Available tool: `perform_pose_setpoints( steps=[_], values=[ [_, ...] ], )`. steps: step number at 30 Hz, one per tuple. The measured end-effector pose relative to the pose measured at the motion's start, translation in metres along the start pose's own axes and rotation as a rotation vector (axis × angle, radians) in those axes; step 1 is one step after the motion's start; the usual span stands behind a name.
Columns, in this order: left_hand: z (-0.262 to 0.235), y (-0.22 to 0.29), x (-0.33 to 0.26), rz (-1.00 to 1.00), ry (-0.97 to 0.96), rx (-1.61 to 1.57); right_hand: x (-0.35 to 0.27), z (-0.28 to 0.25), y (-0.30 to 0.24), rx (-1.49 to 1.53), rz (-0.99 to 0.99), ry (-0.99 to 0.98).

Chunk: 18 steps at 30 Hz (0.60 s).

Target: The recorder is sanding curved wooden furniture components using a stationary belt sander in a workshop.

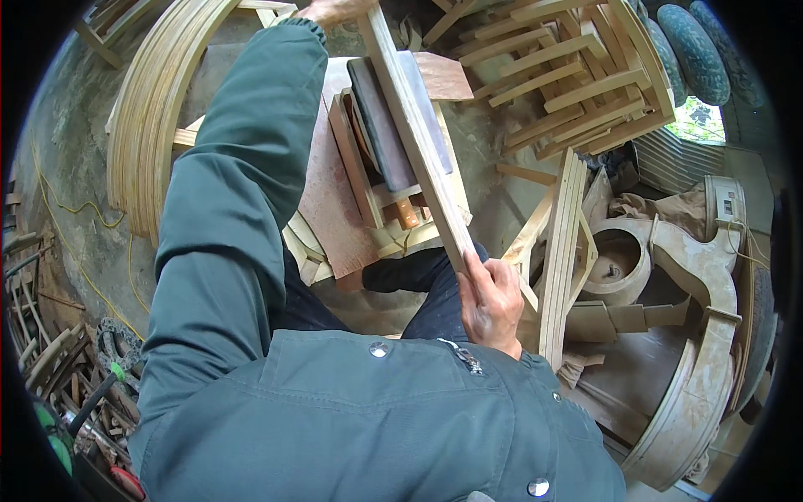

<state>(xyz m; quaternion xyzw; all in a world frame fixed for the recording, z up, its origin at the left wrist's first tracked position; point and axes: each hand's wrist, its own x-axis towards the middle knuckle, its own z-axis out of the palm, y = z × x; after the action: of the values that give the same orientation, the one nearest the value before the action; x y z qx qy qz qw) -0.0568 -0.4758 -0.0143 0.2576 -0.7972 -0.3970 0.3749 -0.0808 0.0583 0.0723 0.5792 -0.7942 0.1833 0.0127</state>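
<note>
Just right of the middle, at 3 o'clock, you have a round tub-like housing [615, 291], with a small hub [612, 272] down inside; near the middle, toward 11 o'clock, a wooden box frame [355, 159] has a dark grey slab [381, 125] standing up in it, and a little orange-brown block [407, 213] sits at its near end.

Your wooden bar [418, 142] is long, straight and thin; it is pale, with streaky lines running along it; it slants from 12 o'clock, at the top edge, down to 4 o'clock, passing over the box frame and in front of the slab.

Your right hand [492, 303], at 4 o'clock, has its fingers curled around the near end of the bar and holds it snugly; your left hand [335, 8] is up by 12 o'clock, next to the far end; the top edge cuts it off, so I can't tell how far its fingers are closed or if they grip the bar.

Under the box frame lies a reddish-brown board [328, 217]; the floor [84, 151] is grey and dusty, with a yellow cord [63, 205] at 9 o'clock; curved wooden frames [163, 117] are stacked at 10 o'clock; slatted wooden frames [577, 84] are heaped between 1 and 2 o'clock; a big pale machine [711, 293] stands at 3 o'clock; wood scraps [50, 360] lie in a pile at 8 o'clock.
</note>
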Motion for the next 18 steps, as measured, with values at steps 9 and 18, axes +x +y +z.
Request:
perform_pose_setpoints(
  steps=[9,18],
  values=[
    [0.009,-0.040,0.014,0.545,0.034,0.694,0.054,0.038,-0.010,-0.048,-0.077,0.052],
    [0.008,0.026,0.019,-0.068,-0.177,0.462,0.112,0.074,-0.008,-0.098,-0.066,0.086]
  ],
)
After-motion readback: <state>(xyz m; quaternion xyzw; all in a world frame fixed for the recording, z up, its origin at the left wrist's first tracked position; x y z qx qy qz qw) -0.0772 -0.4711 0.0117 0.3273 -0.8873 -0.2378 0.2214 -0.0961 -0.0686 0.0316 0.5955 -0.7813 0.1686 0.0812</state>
